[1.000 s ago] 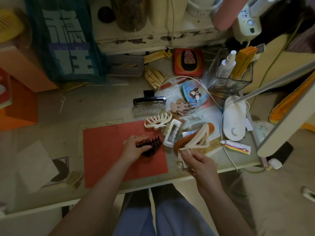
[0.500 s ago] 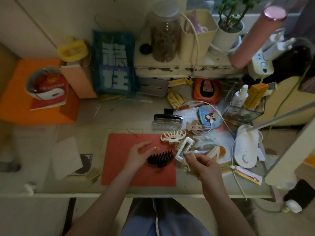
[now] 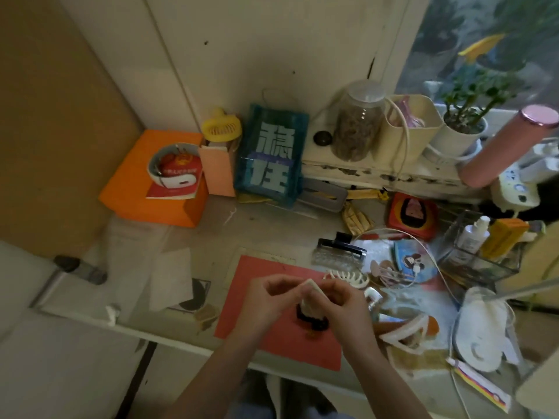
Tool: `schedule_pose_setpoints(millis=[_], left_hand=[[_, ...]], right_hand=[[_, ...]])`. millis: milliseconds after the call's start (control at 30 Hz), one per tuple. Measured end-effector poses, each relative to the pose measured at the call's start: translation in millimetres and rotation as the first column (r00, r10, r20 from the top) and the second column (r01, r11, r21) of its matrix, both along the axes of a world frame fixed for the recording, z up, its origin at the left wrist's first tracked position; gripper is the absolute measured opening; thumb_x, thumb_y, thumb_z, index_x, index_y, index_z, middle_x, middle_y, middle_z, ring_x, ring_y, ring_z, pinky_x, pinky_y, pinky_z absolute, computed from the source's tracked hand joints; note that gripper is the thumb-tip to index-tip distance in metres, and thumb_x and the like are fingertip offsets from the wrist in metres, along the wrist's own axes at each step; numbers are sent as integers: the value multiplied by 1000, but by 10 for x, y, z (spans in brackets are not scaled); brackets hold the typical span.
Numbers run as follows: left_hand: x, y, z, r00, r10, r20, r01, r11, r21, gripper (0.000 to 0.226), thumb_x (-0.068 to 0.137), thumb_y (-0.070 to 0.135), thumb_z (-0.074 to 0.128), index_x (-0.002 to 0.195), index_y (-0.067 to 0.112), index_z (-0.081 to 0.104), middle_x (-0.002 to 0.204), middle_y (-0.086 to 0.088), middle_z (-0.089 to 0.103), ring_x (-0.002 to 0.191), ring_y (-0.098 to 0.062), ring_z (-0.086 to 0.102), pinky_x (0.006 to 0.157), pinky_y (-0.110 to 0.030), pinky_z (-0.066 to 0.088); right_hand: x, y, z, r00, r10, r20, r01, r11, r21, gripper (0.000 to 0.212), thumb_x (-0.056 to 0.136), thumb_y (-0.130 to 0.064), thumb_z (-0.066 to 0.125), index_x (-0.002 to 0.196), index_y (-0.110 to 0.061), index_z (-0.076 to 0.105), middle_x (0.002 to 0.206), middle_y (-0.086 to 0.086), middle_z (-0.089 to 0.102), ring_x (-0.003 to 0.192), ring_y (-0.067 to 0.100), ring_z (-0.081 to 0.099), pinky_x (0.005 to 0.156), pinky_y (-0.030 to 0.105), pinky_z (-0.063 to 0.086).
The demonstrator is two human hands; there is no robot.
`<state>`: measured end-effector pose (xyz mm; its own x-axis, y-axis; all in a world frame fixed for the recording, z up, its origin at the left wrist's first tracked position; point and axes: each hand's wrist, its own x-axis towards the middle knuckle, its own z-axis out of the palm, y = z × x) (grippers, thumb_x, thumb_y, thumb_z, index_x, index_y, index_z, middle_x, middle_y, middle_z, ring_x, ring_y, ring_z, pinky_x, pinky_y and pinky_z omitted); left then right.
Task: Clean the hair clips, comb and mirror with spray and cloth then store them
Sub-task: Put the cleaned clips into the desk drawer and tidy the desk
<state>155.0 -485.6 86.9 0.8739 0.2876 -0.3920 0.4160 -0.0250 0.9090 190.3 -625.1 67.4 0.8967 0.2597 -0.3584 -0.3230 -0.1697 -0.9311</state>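
Reaching forward from the bottom of the view, both forearms are meeting over the red mat near the front edge of the desk. The left hand and the right hand are coming together with fingers curled, and between them they are pinching a small cream hair clip from either side, its pale corner showing above the fingertips. Just beneath the hands a black claw clip is lying on the mat, partly hidden by the cream one.

To the right of the hands more clips are sitting on the desk: a cream claw clip just beside the right hand, a clear clip with a black bar behind it, and a white triangular clip near the desk's front edge, resting over a brown comb. A white spray bottle is standing in a clear box well to the right; its label is too small to read.

At the back of the desk a teal bag is leaning against the wall, carrying two large pale Chinese characters, 稳住. A red booklet is lying on an orange box at the left; its print is too blurred to read.
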Motion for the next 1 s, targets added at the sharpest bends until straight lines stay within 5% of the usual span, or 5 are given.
schedule_pose_setpoints(millis=[167,433,600,733,1000], left_hand=[[-124,362,61,991,130,39,-130,991,14,3,78,20,75,80,23,75,72,11,73,69,4,65,60,-8,45],[-312,1348,89,984,177,28,-175,982,-75,9,85,12,67,84,16,75,76,-1,74,71,-9,66,63,-18,51],[-506,2266,-31,994,101,-38,-103,993,-59,12,86,13,66,95,11,74,90,-4,74,79,-11,67,67,-20,53],[-709,2954,-108,994,85,-64,-89,995,-53,8,85,13,68,89,14,75,83,-1,74,74,-9,67,64,-20,54],[-1324,3904,-621,932,293,-213,-304,953,-17,10,78,6,75,84,12,70,71,-3,72,61,-7,65,54,-19,52]], right_hand=[[-26,382,122,993,111,41,-113,992,64,14,85,-24,69,88,-11,73,81,3,74,80,17,70,71,31,57],[-97,1276,29,948,129,-290,-90,985,144,27,88,-34,60,104,-15,70,90,2,73,81,16,64,69,27,47],[-334,2076,-38,922,62,-382,28,974,226,24,84,-14,66,108,-11,67,97,7,71,82,21,70,67,27,56],[-620,2713,-122,945,-19,-328,74,985,156,17,84,-8,68,100,-10,70,87,6,74,85,24,70,79,41,58],[-1087,3787,-535,978,-48,-202,40,998,-40,17,82,-6,70,76,-21,71,78,-2,70,76,12,65,65,17,51]])
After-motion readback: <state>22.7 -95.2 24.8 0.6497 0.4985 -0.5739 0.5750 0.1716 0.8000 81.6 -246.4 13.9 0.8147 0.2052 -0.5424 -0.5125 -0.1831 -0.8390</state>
